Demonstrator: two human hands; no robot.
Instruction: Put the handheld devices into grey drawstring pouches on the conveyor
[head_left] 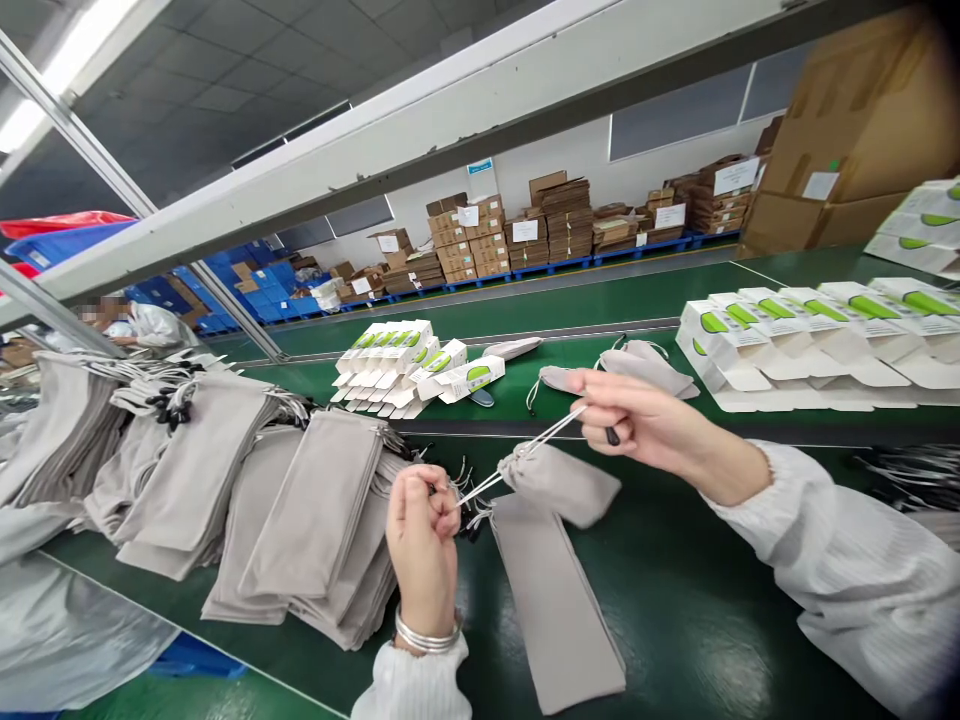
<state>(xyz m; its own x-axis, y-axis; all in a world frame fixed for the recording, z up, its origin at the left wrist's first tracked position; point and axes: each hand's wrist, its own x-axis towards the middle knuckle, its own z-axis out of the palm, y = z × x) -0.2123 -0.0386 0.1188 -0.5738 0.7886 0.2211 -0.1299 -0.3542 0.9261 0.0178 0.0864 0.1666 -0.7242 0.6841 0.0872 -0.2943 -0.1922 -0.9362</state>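
Note:
A small grey drawstring pouch hangs between my hands, its neck gathered and its white cords stretched out to both sides. My left hand is closed on the cord ends at the left. At the upper right my right hand pinches the other cord ends, and a black cord stopper shows against its fingers. Beneath the pouch a flat grey pouch lies on the green surface. Left of my left hand are thick stacks of flat grey pouches with white cords and black stoppers.
White-and-green boxes stand across the bench, with a longer row of boxes at the right. Filled-looking pouches lie between them. A metal beam crosses overhead. Behind are cardboard stacks and a person at far left.

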